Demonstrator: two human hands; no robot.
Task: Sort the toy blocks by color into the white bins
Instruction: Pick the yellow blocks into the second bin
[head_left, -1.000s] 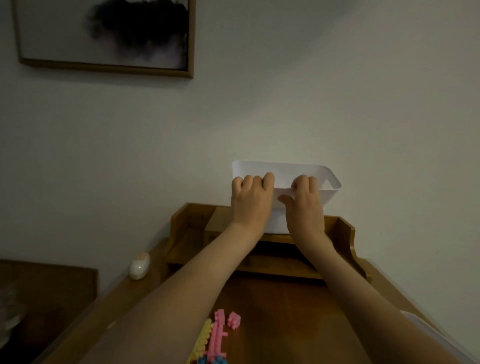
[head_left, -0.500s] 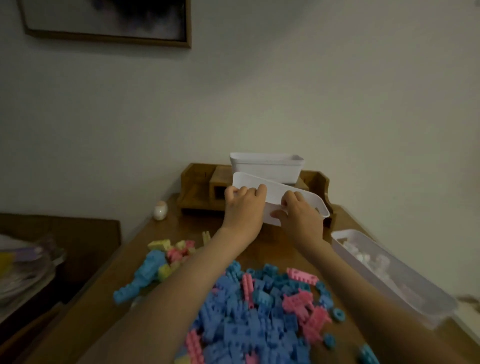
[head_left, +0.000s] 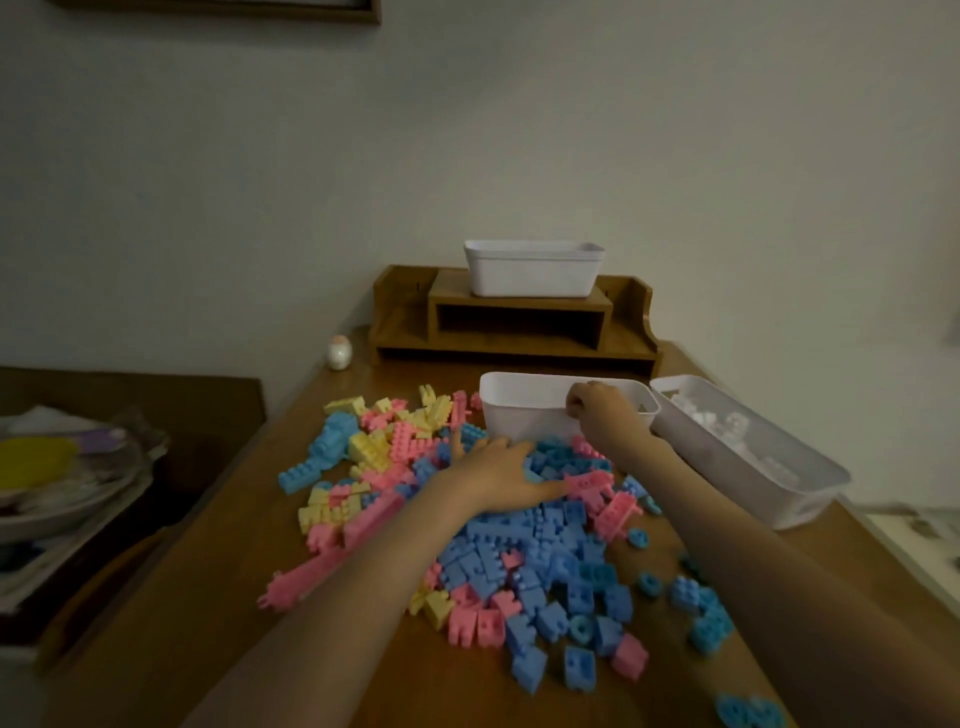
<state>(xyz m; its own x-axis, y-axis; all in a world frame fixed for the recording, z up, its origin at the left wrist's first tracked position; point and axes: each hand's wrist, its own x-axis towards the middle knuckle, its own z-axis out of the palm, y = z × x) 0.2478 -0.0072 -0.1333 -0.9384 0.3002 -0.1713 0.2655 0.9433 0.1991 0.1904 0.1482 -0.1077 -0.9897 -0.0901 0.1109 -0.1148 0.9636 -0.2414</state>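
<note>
Toy blocks (head_left: 519, 545): a loose heap of blue, pink and yellow pieces in the middle of the wooden table (head_left: 208, 597), blue mostly on the near and right side, yellow and pink to the far left. Receiving bin (head_left: 519, 415): upright at the far edge of the heap and touching it, long axis running left to right; no blocks show in the visible part of its interior. It lies just beyond the left hand (head_left: 501, 475), which is the hand nearer the blocks. That hand rests palm down on the blue pieces, fingers straight and spread, holding nothing. The right hand (head_left: 605, 418) grips the bin's near rim, fingers curled over it. A second bin (head_left: 737, 470), holding white pieces, stands just right. A third bin (head_left: 532, 275) sits on the wooden shelf (head_left: 519, 317) behind.
</note>
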